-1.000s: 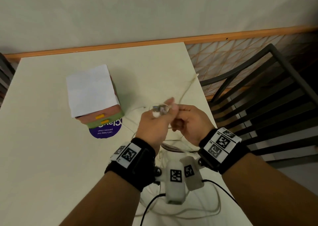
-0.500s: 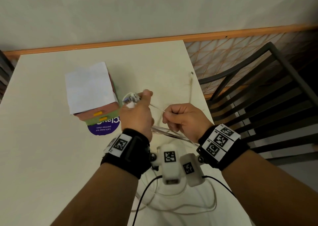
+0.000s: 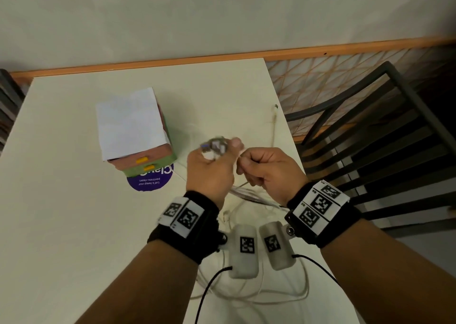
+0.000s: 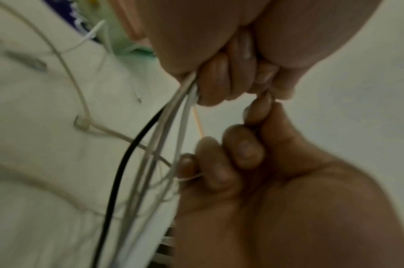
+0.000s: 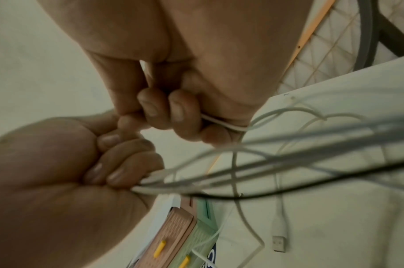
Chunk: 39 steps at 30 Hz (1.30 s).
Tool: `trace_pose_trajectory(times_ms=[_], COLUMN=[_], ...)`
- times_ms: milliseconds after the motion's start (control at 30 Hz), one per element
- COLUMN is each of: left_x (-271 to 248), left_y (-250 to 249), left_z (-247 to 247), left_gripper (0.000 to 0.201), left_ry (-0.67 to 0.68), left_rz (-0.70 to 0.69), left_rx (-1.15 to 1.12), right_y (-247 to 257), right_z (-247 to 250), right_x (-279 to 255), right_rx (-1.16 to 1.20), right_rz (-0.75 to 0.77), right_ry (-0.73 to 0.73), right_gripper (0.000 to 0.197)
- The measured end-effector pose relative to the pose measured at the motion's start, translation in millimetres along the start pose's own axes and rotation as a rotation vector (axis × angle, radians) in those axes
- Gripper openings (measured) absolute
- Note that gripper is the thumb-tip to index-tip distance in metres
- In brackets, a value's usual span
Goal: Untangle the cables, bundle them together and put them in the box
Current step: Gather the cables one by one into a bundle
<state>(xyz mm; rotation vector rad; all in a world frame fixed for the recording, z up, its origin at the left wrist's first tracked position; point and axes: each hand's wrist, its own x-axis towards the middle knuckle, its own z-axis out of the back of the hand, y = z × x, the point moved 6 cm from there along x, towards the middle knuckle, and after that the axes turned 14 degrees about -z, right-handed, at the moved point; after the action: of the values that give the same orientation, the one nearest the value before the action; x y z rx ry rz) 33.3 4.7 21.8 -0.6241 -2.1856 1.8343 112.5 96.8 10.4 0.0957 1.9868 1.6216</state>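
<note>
Head view shows the drawer box (image 3: pixel 138 136) standing left on the desk (image 3: pixel 61 200), the left hand (image 3: pixel 209 170) beside it gripping a bunch of cables (image 3: pixel 249 195), and the right hand (image 3: pixel 271 173) pinching one thin white cable (image 5: pixel 221 123).

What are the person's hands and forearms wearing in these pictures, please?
Both forearms are bare. Each wrist carries a black band topped with white square-coded marker tiles. A whitish pod bearing another marker hangs beneath each wrist, trailing a thin black cable.
</note>
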Motion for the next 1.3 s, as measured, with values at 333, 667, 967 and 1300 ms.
trace_pose_trajectory(times_ms=[333,667,967,1300], left_x=[4.0,3.1,-3.5,-10.6], left_y=[-0.6,12.6,0.5,-4.7], left_z=[11.7,11.9,12.3,1.6], left_gripper=[0.017,0.011,0.014,0.010], left_ry=[-0.133,-0.100,-0.125,-0.071], left_rz=[-0.013,0.086,0.066,-0.003], left_rx=[-0.045,-0.162,-0.136,-0.036], right_y=[-3.7,-2.9,0.6,0.1], right_z=[7.9,1.0,2.9,13.3], right_x=[-7.4,-13.7,-16.5,-12.5], right_rx=[-0.004,-0.005,-0.108,-0.009], right_rz=[-0.011,-0.014,-0.017,-0.041], right_ry=[-0.017,0.020,0.000,0.013], right_gripper=[0.025,0.026,0.023,0.022])
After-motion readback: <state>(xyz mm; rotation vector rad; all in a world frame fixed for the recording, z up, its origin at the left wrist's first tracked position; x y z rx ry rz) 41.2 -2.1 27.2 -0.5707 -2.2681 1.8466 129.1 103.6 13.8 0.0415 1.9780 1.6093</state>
